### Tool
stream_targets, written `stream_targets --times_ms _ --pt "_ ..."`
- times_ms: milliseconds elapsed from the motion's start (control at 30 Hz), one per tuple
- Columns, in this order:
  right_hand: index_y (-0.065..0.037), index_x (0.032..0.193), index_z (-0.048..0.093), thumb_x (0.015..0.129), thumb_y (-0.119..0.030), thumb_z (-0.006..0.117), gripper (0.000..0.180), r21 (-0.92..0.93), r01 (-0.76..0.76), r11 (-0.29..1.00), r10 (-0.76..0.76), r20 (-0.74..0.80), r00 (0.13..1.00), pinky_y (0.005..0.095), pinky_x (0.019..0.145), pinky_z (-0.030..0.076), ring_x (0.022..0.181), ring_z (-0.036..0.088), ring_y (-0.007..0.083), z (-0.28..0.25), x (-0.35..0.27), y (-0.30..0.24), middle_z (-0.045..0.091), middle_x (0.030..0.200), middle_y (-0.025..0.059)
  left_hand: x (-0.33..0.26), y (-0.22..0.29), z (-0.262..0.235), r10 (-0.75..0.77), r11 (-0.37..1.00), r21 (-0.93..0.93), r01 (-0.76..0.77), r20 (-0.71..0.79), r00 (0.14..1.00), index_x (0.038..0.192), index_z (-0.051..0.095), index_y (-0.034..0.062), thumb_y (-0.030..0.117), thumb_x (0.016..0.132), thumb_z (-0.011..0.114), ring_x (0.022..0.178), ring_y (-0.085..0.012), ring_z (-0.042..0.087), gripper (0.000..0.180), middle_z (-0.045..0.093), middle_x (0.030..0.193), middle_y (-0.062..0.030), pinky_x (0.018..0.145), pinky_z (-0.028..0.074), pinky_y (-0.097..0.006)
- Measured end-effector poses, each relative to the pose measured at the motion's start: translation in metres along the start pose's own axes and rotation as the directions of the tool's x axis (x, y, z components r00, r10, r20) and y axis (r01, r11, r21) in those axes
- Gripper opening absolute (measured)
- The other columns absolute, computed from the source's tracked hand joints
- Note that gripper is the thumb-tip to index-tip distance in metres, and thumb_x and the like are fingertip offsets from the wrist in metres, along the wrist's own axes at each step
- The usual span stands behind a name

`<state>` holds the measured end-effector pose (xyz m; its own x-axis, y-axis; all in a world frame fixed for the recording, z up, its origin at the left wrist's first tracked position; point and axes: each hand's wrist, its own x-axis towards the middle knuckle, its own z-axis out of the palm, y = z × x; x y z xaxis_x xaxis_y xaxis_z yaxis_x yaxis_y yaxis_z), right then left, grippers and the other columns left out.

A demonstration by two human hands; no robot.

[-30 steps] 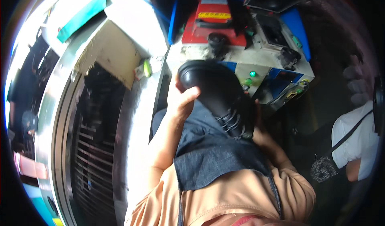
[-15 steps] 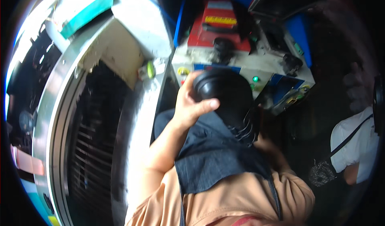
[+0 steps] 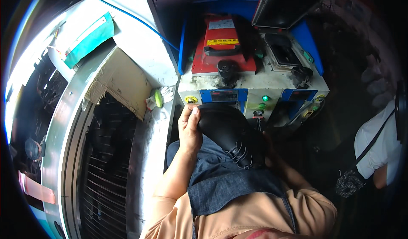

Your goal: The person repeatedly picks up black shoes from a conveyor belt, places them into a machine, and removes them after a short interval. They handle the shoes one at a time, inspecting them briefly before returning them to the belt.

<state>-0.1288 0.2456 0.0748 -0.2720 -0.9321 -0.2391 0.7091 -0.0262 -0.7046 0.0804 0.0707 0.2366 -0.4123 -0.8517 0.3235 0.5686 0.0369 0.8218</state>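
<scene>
A black lace-up shoe (image 3: 225, 128) lies across my lap, toe up and to the left, its dark laces loose on the side nearest me. My left hand (image 3: 189, 127) is closed on the toe end, thumb on the near side and fingers behind. My right hand (image 3: 268, 144) is at the shoe's right side; the shoe and shadow hide its fingers. Under the shoe is my dark blue apron (image 3: 229, 192).
Ahead stands a white and blue machine (image 3: 263, 84) with a red unit (image 3: 225, 56), black knobs and a raised lid (image 3: 287, 5). At left runs a metal-edged conveyor (image 3: 106, 196) with a worn cardboard flap (image 3: 119, 80). A person in white (image 3: 374, 133) is at right.
The shoe has come down and turned, so its smooth upper and laces show more. My left hand has moved slightly left and down with it. The view has tilted, showing more of the machine.
</scene>
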Motion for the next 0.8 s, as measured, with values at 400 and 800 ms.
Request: stream_targets --times_ms 400,800 --pt "-0.005 0.138 0.052 0.098 -0.053 0.047 0.063 0.265 -0.047 0.963 0.012 0.132 0.991 0.0437 0.103 0.048 0.118 0.061 0.0266 0.017 -0.001 -0.007 0.061 0.132 0.0128 -0.001 -0.029 -0.010 -0.007 0.975 -0.223 0.017 0.048 0.999 0.132 0.045 0.0092 0.038 0.104 0.047 0.107 -0.0159 0.055 0.040 0.057 0.118 -0.0070 0.097 0.041 -0.032" --pt "-0.006 0.144 0.045 0.089 -0.060 0.061 0.079 0.040 -0.057 0.998 0.032 0.469 0.882 0.0419 0.113 0.034 0.133 0.047 0.0223 0.087 0.049 0.013 0.053 0.142 0.0073 -0.069 -0.058 -0.055 -0.404 0.904 -0.099 0.416 0.123 0.907 0.101 0.068 0.0003 0.029 0.081 0.081 0.080 -0.0165 0.066 0.037 0.069 0.088 -0.0054 0.073 0.053 -0.031"
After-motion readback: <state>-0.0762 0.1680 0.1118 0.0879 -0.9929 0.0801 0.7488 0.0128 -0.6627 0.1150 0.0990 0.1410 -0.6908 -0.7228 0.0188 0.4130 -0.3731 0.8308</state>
